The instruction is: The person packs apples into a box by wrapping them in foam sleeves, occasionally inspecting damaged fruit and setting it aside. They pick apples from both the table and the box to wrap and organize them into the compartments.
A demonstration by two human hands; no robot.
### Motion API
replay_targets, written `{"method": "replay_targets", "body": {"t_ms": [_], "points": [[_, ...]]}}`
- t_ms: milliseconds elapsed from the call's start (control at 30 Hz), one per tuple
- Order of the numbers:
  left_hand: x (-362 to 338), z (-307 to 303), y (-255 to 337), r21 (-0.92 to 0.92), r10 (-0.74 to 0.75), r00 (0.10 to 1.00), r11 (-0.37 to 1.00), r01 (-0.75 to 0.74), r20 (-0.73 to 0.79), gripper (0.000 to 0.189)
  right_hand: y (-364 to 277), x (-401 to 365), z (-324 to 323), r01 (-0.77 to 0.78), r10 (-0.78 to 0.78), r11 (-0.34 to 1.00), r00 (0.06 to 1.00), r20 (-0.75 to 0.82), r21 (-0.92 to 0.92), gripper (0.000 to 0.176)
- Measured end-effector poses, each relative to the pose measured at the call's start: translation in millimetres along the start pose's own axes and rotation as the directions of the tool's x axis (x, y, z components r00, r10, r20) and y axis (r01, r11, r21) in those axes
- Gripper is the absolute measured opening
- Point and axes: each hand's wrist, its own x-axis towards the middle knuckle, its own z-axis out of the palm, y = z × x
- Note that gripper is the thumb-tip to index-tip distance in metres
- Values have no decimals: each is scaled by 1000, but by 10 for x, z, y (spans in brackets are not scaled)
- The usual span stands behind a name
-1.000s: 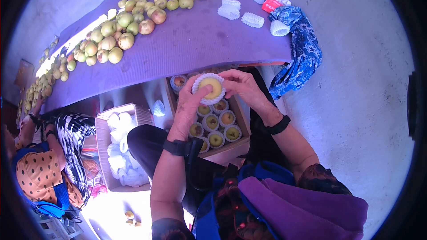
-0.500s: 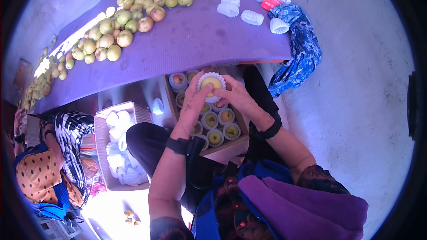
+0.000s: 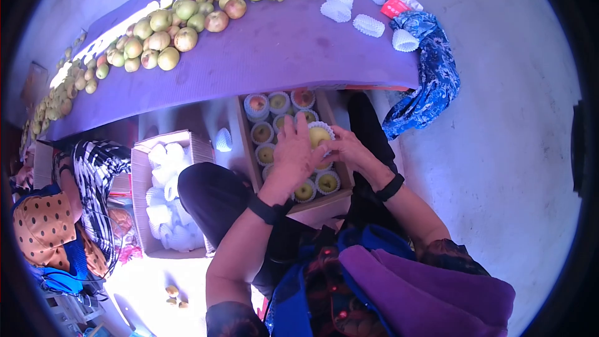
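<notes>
A yellow-green apple in a white foam net sits low over the cardboard box, my right hand gripping it from the right. My left hand lies over the box with its fingers stretched out, its thumb close to that same apple. Around both hands, rows of apples in foam nets fill the box, among them a red one at the far side and a green one at the near side. Some apples are hidden under my hands.
Loose apples are heaped along the purple-covered table. Foam nets and a blue patterned cloth lie at its right. A carton of foam nets stands left of my knee. Another person sits at far left.
My hands have lowered the netted apple toward the box, moving right. My left hand has loosened from it and its fingers have straightened over the box.
</notes>
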Motion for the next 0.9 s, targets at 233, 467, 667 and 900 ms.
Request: {"method": "replay_targets", "body": {"t_ms": [233, 467, 667, 900], "points": [[-273, -178, 314, -214, 388, 912, 910, -356, 132, 48, 45, 563, 19, -71, 64, 997, 977, -201, -26, 50], [-332, -237, 233, -64, 405, 854, 911, -407, 327, 30, 125, 1511, 94, 19, -38, 993, 986, -163, -116, 58], [-394, -375, 220, -46, 353, 891, 934, -355, 286, 30, 297, 1965, 7, 86, -114, 977, 984, -136, -196, 51], [-447, -398, 177, -106, 341, 899, 940, -324, 276, 43, 284, 2100, -30, -29, -17, 938, 992, -127, -345, 52]]}}
